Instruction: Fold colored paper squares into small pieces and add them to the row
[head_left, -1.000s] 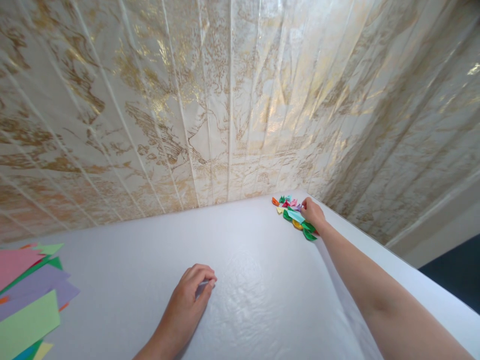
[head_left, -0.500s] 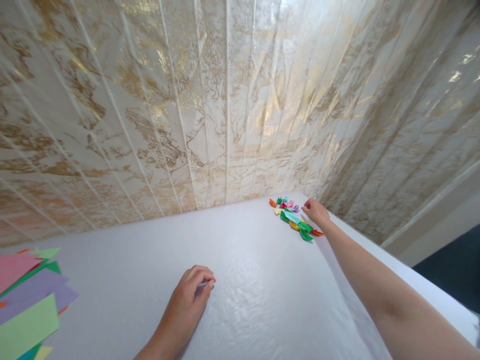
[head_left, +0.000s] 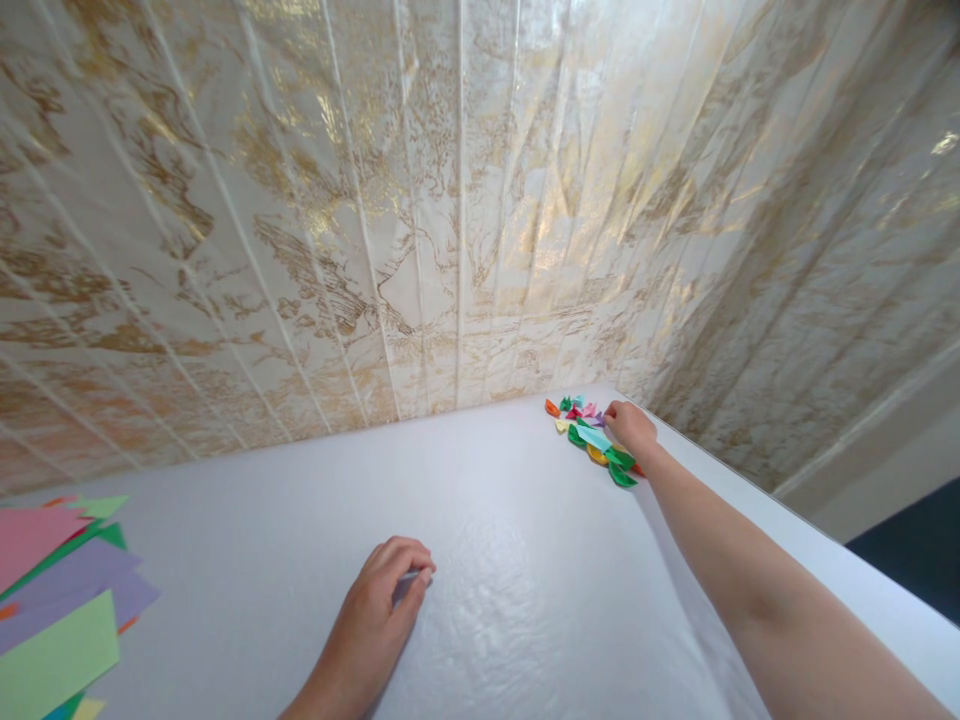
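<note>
Low over the white table, my left hand has its fingers curled, with the thumb tip against the forefinger. Nothing shows in it. At the far right corner my right hand reaches out with fingertips pinched together beside a small purple folded paper. Whether that piece or something tiny is between the fingers cannot be made out. Around it lie several small origami pieces: an orange one, a yellow one, a light blue one and a green one.
On the left lies a loose pile of coloured paper, with light green, purple and pink sheets. A gold-patterned curtain hangs along the table's back and right. The white table cover has wrinkles at the right.
My right hand's fingertips have come closer to the purple folded paper. The view has shifted slightly, and my left hand stays nearly in place.
</note>
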